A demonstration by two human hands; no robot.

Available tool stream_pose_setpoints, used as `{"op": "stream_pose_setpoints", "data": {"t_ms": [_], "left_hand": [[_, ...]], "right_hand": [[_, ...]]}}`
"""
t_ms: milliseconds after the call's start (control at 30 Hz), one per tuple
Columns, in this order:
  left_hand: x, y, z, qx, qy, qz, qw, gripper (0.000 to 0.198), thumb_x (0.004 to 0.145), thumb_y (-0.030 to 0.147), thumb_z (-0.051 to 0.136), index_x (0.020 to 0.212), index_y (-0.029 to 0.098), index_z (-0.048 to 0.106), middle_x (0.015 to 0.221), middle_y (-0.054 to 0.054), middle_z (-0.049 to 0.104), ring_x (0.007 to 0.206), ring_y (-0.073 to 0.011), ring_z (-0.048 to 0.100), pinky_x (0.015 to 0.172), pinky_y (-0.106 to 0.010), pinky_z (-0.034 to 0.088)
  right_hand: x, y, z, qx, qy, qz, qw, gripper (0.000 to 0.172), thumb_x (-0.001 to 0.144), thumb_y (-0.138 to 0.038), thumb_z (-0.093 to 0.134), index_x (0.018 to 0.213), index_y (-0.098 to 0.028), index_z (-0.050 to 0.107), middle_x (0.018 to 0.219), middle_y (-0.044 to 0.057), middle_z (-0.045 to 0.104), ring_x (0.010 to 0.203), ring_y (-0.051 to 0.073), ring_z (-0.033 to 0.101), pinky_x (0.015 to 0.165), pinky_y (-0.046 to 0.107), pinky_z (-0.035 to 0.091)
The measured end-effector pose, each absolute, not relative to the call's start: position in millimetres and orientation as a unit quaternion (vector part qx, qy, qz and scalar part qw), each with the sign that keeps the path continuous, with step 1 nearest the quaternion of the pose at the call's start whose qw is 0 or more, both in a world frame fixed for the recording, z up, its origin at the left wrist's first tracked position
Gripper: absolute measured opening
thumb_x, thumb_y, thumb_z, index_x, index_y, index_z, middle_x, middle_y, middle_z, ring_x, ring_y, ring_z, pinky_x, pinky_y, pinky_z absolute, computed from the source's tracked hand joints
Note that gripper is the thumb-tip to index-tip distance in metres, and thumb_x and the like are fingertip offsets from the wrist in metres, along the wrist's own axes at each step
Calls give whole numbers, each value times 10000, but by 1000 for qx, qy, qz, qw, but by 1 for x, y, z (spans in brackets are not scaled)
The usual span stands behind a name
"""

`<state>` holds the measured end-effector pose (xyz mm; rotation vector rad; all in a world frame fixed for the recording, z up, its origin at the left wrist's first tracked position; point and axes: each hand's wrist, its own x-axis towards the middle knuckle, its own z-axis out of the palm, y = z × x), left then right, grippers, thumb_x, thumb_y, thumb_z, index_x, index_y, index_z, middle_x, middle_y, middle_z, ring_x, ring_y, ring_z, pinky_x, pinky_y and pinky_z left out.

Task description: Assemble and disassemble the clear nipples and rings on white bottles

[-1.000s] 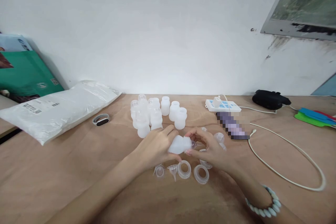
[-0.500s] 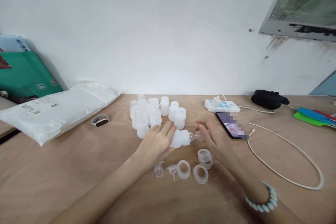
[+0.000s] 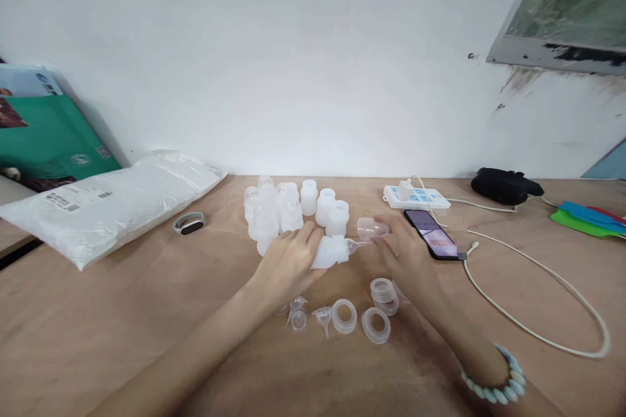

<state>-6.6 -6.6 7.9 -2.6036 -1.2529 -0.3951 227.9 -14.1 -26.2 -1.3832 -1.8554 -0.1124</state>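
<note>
My left hand [image 3: 289,253] is wrapped around a small white squeeze bottle [image 3: 330,253], held on its side with its mouth to the right. From that mouth a clear pointed tip [image 3: 356,245] sticks out towards my right hand [image 3: 402,242]. The right fingers grip a clear domed cap [image 3: 372,229] just above the tip. Closer to me lie clear funnel-shaped tips [image 3: 323,316], a translucent ring [image 3: 343,316], another ring [image 3: 376,326] and a small pile of rings [image 3: 383,292]. Behind the left hand stand several white bottles [image 3: 337,217], some under clear domed caps [image 3: 265,184].
A white plastic parcel [image 3: 117,202] and a fitness band [image 3: 190,225] lie on the left. Towards the right are a power strip [image 3: 430,199], a phone [image 3: 433,233], a looping white cable [image 3: 548,260], a black pouch [image 3: 506,186] and coloured sheets [image 3: 581,218].
My right hand has moved slightly right, and the clear domed cap now shows above the pointed tip. The bottle stays in my left hand. The view has shifted a little.
</note>
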Motion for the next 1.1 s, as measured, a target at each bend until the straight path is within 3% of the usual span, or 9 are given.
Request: {"op": "stream_pose_setpoints", "data": {"t_ms": [67,133,267,400,600,800,1100], "left_hand": [[-8,-6,8,-879,-444,-140,102,254,830,251,708,1011,126,581,967,-98,699,826,-302,709,672,-390,561],[-8,-5,9,-873,-457,-142,95,242,841,259,698,1006,129,577,926,-99,715,834,-311,713,675,-390,558],[-8,-7,13,-873,-458,-140,93,230,829,228,700,999,140,573,936,-109,732,855,-314,716,695,-390,557],[-4,-13,17,-885,-442,-114,91,290,811,225,722,1039,137,566,959,-107,732,870,-308,716,718,-389,559],[2,-19,23,-891,-443,-66,76,219,820,190,691,991,128,570,940,-112,735,859,-299,719,719,-379,555],[5,-25,23,-880,-467,-66,59,192,825,204,651,985,140,568,885,-100,745,795,-299,724,655,-357,541],[10,-28,17,-867,-486,-111,-24,215,841,300,616,987,151,566,784,-74,749,691,-298,724,536,-321,470]], "right_hand": [[230,-15,-23,-505,-687,32,521,263,956,-274,526,1212,-222,555,1205,103,634,1083,251,617,915,410,507],[230,-17,-21,-458,-674,108,570,278,953,-292,539,1226,-242,560,1248,95,612,1124,241,612,923,390,520],[225,-22,-21,-402,-730,184,521,276,941,-272,574,1215,-267,599,1211,69,658,1141,231,616,933,373,528],[217,-27,-22,-377,-764,143,504,311,920,-228,614,1225,-287,610,1185,50,694,1128,222,636,939,367,531],[212,-30,-23,-366,-761,146,516,297,892,-220,649,1181,-282,657,1119,50,728,1051,218,673,901,357,565],[207,-34,-20,-375,-707,249,546,260,855,-271,692,1115,-261,702,1041,57,755,938,220,716,772,324,618],[210,-38,-20,-390,-711,265,522,273,852,-306,698,1118,-248,699,1065,81,750,935,238,713,808,378,615]]}}
